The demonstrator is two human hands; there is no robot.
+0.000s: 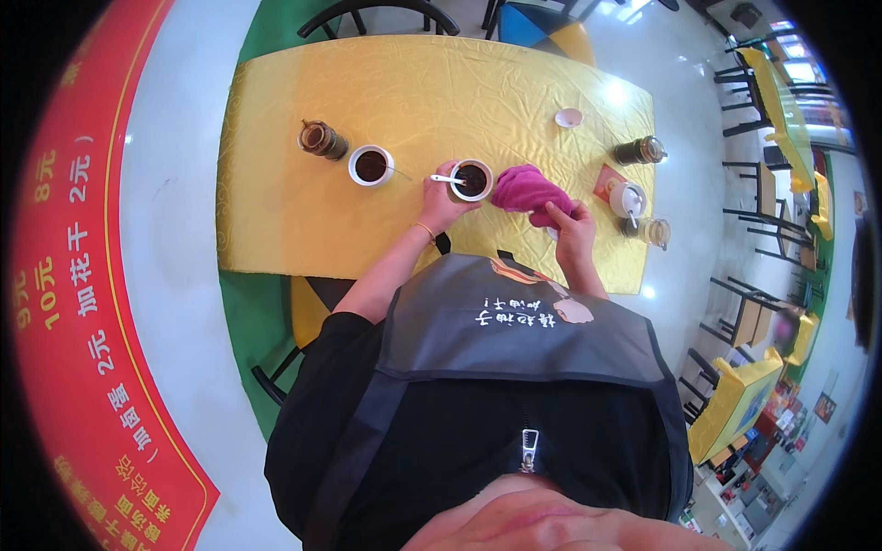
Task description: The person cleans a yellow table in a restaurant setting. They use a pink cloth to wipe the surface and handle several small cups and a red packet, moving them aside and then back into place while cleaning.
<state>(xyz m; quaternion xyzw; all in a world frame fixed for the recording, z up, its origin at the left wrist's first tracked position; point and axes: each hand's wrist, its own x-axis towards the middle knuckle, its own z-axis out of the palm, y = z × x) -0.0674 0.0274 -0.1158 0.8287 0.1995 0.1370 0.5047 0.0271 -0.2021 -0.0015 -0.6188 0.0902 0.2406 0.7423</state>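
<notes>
My left hand [444,200] grips a white cup [489,180] of dark sauce from its left side; a white spoon [444,179] rests in it. In my right hand [572,224] is a bunched magenta cloth [527,189], just right of the cup. Part of a small pale item shows beneath that hand; what it is, I cannot tell. A second white cup [371,184] of dark sauce, with a thin spoon handle sticking out, stands farther left, beside a glass jar [324,140] with dark contents. All of this is on a table with a yellow cloth [427,82].
Toward the table's right end are a small white bowl [569,118], a dark-filled glass jar [639,150], a white lidded pot [627,200] with a spoon on a red card [606,180], and another glass jar [653,233]. Chairs [379,8] stand beyond the far edge.
</notes>
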